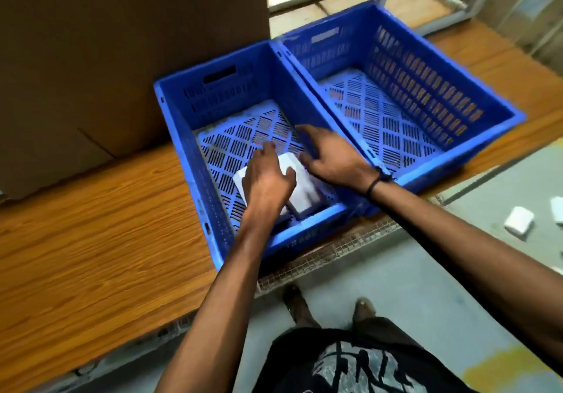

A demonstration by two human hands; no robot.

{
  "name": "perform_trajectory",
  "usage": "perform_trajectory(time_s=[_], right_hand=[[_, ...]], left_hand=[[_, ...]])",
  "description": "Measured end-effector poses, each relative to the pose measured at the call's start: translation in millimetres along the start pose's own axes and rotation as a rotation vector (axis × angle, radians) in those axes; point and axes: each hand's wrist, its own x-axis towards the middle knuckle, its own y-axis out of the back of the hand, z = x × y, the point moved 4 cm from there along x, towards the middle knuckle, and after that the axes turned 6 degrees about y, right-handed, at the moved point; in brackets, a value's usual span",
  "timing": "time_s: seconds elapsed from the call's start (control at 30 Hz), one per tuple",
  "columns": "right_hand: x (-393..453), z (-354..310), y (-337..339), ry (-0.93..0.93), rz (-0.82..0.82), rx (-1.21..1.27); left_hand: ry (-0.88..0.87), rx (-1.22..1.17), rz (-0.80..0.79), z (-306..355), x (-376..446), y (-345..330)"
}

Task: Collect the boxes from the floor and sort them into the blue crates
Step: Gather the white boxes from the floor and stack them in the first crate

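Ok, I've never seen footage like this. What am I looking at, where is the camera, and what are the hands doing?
No machine here: a person wears a camera on the head, looking down at their own arms. Two blue crates stand side by side on a wooden table. Both hands reach into the left crate. The left hand rests on white boxes at its bottom; the right hand is open beside them. The right crate looks empty. More boxes lie on the floor at right.
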Motion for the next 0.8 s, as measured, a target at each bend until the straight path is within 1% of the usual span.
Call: perform_trajectory(time_s=[0.07, 0.13, 0.23, 0.3, 0.43, 0.57, 0.8], right_hand=[[-25.2, 3.0, 28.6, -0.017, 0.174, 0.038], [-52.5, 9.9, 49.9, -0.050, 0.292, 0.085], [-107.3, 28.7, 75.3, -0.117, 0.433, 0.117], [-147.3, 41.9, 88.0, -0.150, 0.517, 0.129], [-261.6, 79.9, 104.1, -0.318, 0.649, 0.124], [-388.0, 113.4, 108.9, -0.519, 0.728, 0.106], [-587.4, 150.7, 102.8, -0.834, 0.901, 0.102]], left_hand=[[-0.134, -0.179, 0.128, 22.2, -14.2, 8.5], [-0.237, -0.330, 0.192, 44.8, -32.4, 9.7], [-0.376, -0.470, 0.175, 84.3, -66.9, -0.7], [-0.474, -0.520, 0.147, 109.3, -94.2, -12.1], [-0.645, -0.555, 0.035, 162.6, -167.3, -54.2], [-0.726, -0.563, -0.108, 208.3, -245.2, -107.1], [-0.885, -0.526, -0.446, 273.7, -381.6, -200.2]])
